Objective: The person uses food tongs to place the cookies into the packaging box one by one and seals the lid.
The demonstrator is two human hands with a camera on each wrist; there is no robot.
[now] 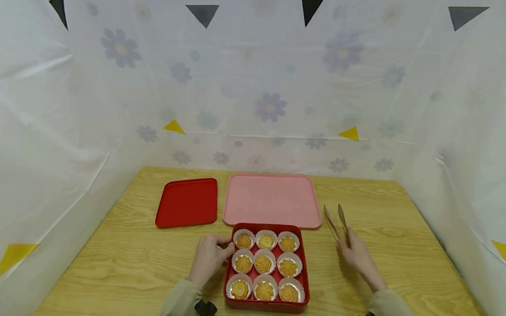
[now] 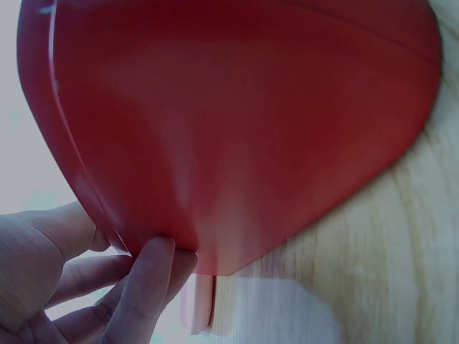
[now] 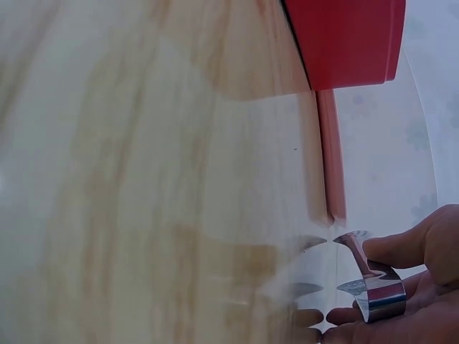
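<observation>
A red square box holds several piped cookies, each in a white paper cup. At the box's far left corner, my left hand grips the wall, its thumb up by the rim. The left wrist view shows those fingers against the red box side. Off to the right of the box, my right hand holds a pair of metal tongs whose arms are spread and point away from me. Nothing is between their tips. The right wrist view shows the tongs low over the table.
Behind the box lies a flat pink tray. A red lid-like tray is to its left. The wooden table is walled in by a white flower-printed sheet at the back and sides.
</observation>
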